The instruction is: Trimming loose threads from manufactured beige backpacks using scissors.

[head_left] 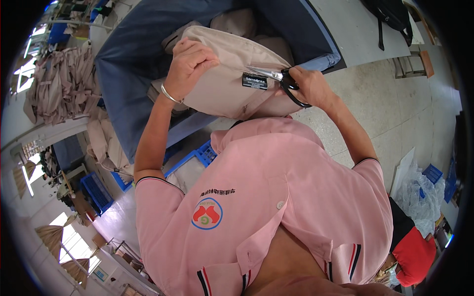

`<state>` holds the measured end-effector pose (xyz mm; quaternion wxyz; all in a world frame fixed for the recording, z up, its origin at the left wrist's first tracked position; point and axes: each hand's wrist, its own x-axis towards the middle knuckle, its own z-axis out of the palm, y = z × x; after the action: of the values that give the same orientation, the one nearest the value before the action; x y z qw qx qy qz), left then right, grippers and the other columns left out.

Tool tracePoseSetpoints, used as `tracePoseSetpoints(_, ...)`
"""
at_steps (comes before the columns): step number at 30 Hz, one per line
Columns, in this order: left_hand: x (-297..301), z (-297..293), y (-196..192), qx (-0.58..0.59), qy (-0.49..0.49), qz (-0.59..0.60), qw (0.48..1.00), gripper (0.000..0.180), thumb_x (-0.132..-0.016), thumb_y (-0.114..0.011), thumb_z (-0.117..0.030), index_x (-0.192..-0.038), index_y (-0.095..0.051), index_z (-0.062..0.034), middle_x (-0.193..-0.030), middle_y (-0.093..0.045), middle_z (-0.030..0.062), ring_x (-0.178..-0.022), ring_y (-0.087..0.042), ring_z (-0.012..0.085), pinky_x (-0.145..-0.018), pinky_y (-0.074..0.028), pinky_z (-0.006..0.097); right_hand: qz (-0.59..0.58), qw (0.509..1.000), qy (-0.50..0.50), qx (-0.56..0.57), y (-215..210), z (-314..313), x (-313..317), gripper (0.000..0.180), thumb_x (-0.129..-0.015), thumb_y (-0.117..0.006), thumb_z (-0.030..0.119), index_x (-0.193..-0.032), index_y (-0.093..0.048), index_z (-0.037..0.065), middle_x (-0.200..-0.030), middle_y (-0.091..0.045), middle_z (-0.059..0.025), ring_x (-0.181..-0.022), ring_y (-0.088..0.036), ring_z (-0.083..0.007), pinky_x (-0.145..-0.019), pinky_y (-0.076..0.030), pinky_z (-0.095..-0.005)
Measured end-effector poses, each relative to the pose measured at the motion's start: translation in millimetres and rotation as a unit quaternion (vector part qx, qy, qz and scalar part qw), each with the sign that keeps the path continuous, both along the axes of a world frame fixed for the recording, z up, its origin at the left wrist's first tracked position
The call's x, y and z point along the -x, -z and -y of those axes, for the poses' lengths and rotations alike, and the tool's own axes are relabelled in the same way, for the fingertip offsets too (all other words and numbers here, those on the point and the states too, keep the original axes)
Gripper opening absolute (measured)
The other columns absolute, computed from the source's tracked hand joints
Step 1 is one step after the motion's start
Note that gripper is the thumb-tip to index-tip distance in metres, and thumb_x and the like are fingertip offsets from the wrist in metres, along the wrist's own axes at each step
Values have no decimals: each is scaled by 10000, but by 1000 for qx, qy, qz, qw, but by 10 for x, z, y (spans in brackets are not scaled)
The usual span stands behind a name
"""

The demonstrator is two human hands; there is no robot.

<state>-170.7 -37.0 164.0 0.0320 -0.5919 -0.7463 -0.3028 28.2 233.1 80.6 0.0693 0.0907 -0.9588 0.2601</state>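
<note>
A beige bag is held up between two bare hands over a blue fabric bin; by the curled fingers of the left hand its upper left edge is gripped, thumb and forefinger pressed together at the cloth, while by the bent fingers of the right hand the black handles of a pair of scissors are enclosed; from those right fingers the blades are pointed leftward, their long axis laid across the bag's face toward the left fingertips, the tips stopping well short of them; a black label is set just below the blades, left of the right fingers and nearer to that hand than to the other; beyond both sets of fingers, further beige pieces are seen inside the bin, partly covered by the bag; whether a thread is also pinched in the left fingers cannot be told, the exact gap between the blades is hard to make out, and the bag's far side is hidden.
</note>
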Motion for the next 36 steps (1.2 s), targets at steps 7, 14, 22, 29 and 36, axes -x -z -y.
tracePoseSetpoints(7,-56,72,-59,26,-31,10,999,50,-807,-698,-80,-811,-666,-41,-817,-634,36,-859,-571,210,-958,-384,333,38,966,186,176,-15,45,-58,570,-791,-713,539,-755,-510,7,-660,-528,-181,-567,-522,-358,-544,-422,-412)
tracePoseSetpoints(14,87,404,-274,-46,-157,13,986,40,-803,-699,-62,-819,-682,-29,-813,-669,63,-812,-601,218,-756,-465,323,20,896,317,311,264,-235,-238,484,-829,-729,474,-747,-542,35,-540,-441,-49,-490,-446,-136,-485,-372,-305)
tracePoseSetpoints(22,-494,1381,252,-252,-493,88,828,168,-823,-721,-163,-884,-698,-8,-805,-672,84,-711,-598,155,-673,-476,267,124,877,289,365,562,-89,-498,313,-916,-664,335,-804,-602,50,-544,-447,43,-440,-443,-58,-419,-339,-238)
tracePoseSetpoints(29,-1844,2544,628,-563,-623,154,520,158,-830,-757,-123,-943,-722,-20,-872,-672,-23,-803,-580,58,-759,-459,207,245,913,150,291,663,266,-349,363,-906,-672,369,-777,-589,41,-514,-454,16,-420,-451,-72,-399,-342,-249)
tracePoseSetpoints(36,-3513,3679,755,-673,-669,37,313,238,-842,-737,-141,-1035,-688,-10,-1018,-689,49,-914,-643,158,-846,-514,293,130,990,-54,32,573,678,93,412,-855,-739,282,-751,-470,-12,-623,-458,-170,-552,-445,-271,-544,-394,-380)
